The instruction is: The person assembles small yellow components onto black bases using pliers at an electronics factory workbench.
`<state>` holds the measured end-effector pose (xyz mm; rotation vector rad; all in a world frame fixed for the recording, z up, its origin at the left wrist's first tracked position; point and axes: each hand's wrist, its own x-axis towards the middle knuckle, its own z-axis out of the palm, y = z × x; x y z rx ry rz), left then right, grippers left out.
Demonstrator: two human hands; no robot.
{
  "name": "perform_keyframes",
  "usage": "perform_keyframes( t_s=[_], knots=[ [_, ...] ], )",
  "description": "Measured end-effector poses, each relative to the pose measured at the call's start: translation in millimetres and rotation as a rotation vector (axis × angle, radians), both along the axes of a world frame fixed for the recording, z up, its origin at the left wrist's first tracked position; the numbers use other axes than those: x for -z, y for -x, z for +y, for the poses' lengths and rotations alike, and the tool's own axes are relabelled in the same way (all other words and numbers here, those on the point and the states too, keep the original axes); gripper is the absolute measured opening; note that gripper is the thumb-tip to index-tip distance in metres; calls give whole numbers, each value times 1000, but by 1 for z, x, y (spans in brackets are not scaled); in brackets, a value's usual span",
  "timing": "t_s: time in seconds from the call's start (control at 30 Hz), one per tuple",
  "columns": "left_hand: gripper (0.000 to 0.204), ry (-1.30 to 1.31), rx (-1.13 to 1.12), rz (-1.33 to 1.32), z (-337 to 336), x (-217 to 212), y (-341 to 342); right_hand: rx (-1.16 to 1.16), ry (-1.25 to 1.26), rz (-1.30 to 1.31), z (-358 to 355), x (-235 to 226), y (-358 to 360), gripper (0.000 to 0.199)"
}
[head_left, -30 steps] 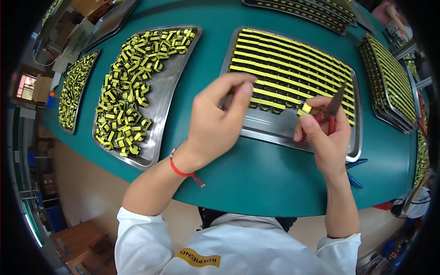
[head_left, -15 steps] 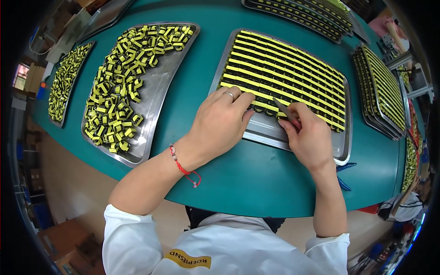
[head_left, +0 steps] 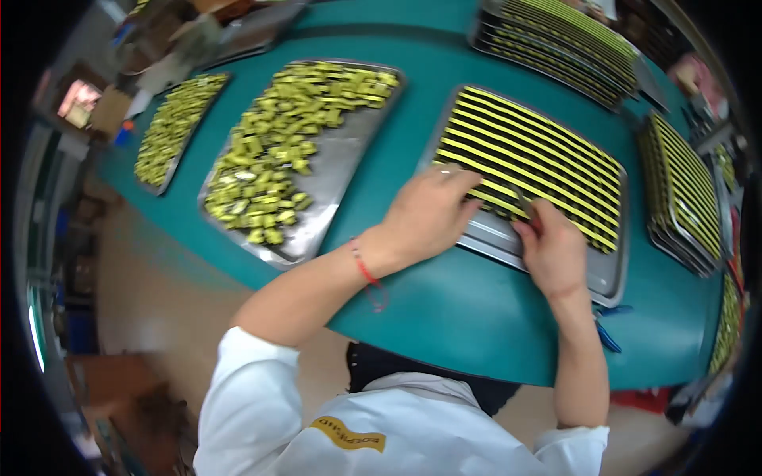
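Straight rows of small black parts with yellow tops (head_left: 540,151) fill most of a metal tray (head_left: 496,238). My left hand (head_left: 429,213) rests over the left end of the nearest rows. Its fingers are bent together, and whatever lies under the fingertips is hidden. Closed around the red handle of a pointed grey metal tool (head_left: 524,202), my right hand (head_left: 556,252) is at the near edge of the rows. The tool's tip points up and left toward the parts, between my two hands. Motion blur hides its exact kind.
Left of the rows, a metal tray (head_left: 343,159) holds a heap of loose parts; a narrower-looking tray (head_left: 178,127) lies farther left. Tray stacks stand at the back (head_left: 556,51) and right (head_left: 683,190). Blue-handled pliers (head_left: 607,335) lie by the tray's near right corner.
The whole view has shifted, so the table and trays appear farther right and slightly lower, with blur. Both hands stay at the near rows, and my right hand keeps the tool.
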<state>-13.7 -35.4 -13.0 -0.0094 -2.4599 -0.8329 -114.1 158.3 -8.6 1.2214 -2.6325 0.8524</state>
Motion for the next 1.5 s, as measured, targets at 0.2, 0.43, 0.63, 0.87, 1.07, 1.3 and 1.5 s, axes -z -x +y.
perform_keyframes(
  t_s=[0.2,0.43,0.63,0.87,1.07,1.3,1.5],
  knots=[
    [11,-49,-82,5,-23,-59,-36,11,96,-139,15,0,-6,37],
    [28,504,-354,-820,-98,-74,-115,-104,237,38,19,-19,-21,40],
    [28,505,-314,-734,-105,-78,-106,-131,366,-76,21,-20,-22,26],
    [29,-922,63,-265,-40,-96,-27,-140,587,-794,17,-18,-21,31],
    [40,-1616,467,-188,19,-34,23,-434,726,-1514,22,-23,-13,41],
    [37,-1166,390,-151,21,-12,1,-546,571,-1772,24,-28,-21,39],
    [46,-1085,361,-114,28,-20,-5,-611,564,-1911,23,-29,-27,40]
  ],
)
